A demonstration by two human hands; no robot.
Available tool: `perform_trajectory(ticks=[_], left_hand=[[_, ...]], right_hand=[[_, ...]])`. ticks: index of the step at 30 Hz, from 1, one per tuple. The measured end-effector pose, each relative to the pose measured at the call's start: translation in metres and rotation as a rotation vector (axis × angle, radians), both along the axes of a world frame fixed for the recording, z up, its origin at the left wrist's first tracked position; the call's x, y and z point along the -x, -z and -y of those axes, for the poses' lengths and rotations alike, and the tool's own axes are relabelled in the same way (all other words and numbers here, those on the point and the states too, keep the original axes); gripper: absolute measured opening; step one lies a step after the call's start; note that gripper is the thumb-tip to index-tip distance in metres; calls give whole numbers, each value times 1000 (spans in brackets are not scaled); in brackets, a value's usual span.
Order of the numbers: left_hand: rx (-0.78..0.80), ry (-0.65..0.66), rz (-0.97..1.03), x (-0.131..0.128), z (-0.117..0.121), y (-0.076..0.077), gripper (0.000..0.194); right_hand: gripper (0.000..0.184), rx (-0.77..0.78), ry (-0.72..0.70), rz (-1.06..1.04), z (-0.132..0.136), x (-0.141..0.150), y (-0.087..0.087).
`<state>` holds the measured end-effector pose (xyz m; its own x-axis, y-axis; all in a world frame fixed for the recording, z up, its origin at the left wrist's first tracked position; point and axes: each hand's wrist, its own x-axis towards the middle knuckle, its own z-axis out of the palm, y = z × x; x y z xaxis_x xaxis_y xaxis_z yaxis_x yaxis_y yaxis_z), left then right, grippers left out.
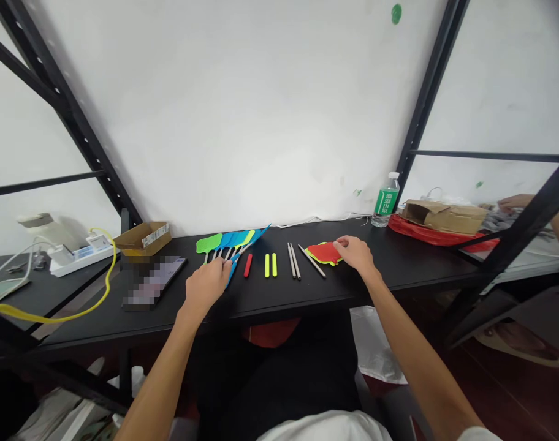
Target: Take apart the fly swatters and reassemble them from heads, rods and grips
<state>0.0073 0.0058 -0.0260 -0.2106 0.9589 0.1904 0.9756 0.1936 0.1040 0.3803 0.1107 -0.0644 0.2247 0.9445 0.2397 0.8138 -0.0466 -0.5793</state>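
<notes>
1. Red flat piece (322,252): one, lying over a yellow-green flat piece (315,259) on the black table (261,297), right of centre.
2. Right hand (357,256): fingertips together on the red piece's right edge; whether pinching it, cannot tell.
3. Slanted pale rod (311,261): one, just left of those pieces.
4. Upright-laid pale rods (294,261): grouped side by side, further left.
5. Yellow bars (274,264): two, parallel, apart.
6. Red bar (247,265): one, between yellow bars and left hand.
7. Left hand (209,283): fingers curled at the swatter handles; how firmly closed, cannot tell.
8. Swatters: green head (209,243) leftmost, blue heads (228,238) beside it, fanned.
9. Cardboard box (145,241): open, left, behind a dark device (162,283), partly pixelated.
10. Bottle (387,200): capped, green label, right rear.
11. Brown carton (445,216): on red plastic (415,231), far right.
</notes>
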Motion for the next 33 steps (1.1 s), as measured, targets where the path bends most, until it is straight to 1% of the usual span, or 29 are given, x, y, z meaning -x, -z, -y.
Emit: perform_trajectory(ticks=[4, 7, 9, 10, 13, 15, 17, 19, 21, 24, 26, 28, 30, 33], left_hand=[[-55, 67, 72, -8, 3, -7, 51], [-163, 195, 176, -21, 7, -7, 43], [-234, 290, 240, -33, 11, -6, 37], [-255, 329, 265, -41, 13, -6, 35], [-268, 426, 312, -64, 23, -5, 30], [-263, 481, 312, -77, 29, -5, 27], [-241, 514, 298, -89, 34, -3, 25], [-210, 521, 292, -98, 38, 0, 25], [-181, 518, 287, -106, 41, 5, 26], [-152, 526, 290, -115, 43, 10, 30], [-153, 555, 373, -119, 44, 11, 34], [-146, 600, 563, -123, 45, 11, 38], [-98, 641, 835, -126, 44, 11, 41], [64, 679, 1271, -130, 42, 13, 43]], right_hand=[[33, -69, -22, -41, 5, 6, -7], [28, -171, -137, -142, 10, 16, -13], [31, -212, -263, -300, 15, 29, -17], [35, -205, -341, -409, 19, 36, -19], [48, -72, -607, -779, 34, 61, -25], [49, 28, -787, -985, 47, 76, -30], [47, 48, -880, -1149, 58, 88, -34], [46, 6, -868, -1290, 67, 96, -36], [45, -40, -797, -1406, 71, 101, -36], [44, -73, -725, -1494, 72, 104, -35], [43, -76, -719, -1525, 70, 104, -35], [41, -72, -718, -1564, 68, 103, -36], [41, -74, -718, -1591, 68, 103, -37], [42, -113, -709, -1606, 71, 103, -42]])
